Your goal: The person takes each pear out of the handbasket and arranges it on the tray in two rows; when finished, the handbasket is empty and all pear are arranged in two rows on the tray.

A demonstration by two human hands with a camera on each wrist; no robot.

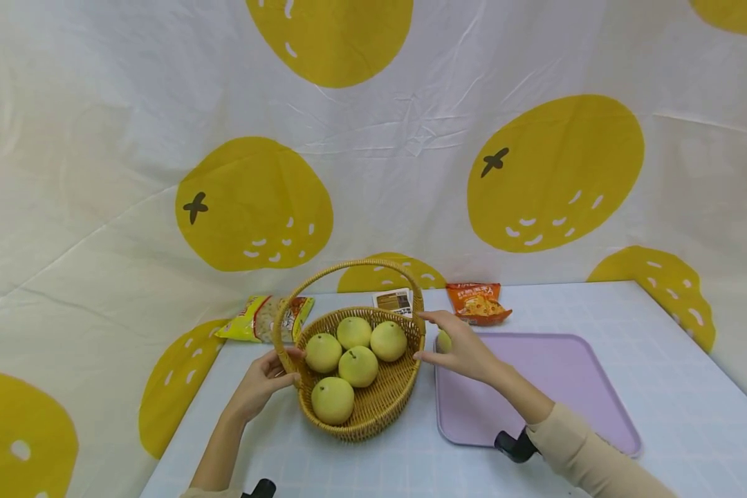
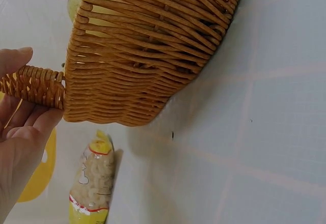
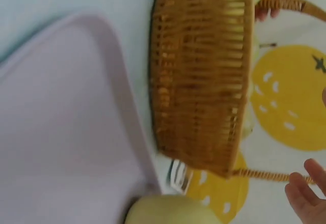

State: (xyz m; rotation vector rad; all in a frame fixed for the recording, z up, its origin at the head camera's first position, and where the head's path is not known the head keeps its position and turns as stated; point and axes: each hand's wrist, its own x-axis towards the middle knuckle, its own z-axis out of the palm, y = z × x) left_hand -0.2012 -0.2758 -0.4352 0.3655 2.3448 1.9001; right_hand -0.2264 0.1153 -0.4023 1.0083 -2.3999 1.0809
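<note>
A wicker basket (image 1: 373, 430) with a tall arched handle stands on the table, with several round yellow-green pears (image 1: 357, 366) inside. At the handle's left base, my left hand (image 1: 258, 384) holds the wicker between thumb and fingers, plainly seen in the left wrist view. On the other side, my right hand (image 1: 463, 349) is by the handle's right base with thumb and fingers apart. Its fingertips (image 3: 298, 186) lie at the handle in the right wrist view; whether they touch is unclear. Another pear (image 3: 170, 211) lies at the purple tray's near-basket corner, partly hidden by my right hand in the head view.
The purple tray (image 1: 573, 373) lies right of the basket. Behind stand a yellow snack bag (image 1: 270, 318), an orange snack packet (image 1: 478, 302) and a small printed card or packet (image 1: 393, 301). A fruit-patterned cloth (image 1: 398, 173) hangs along the table's back edge.
</note>
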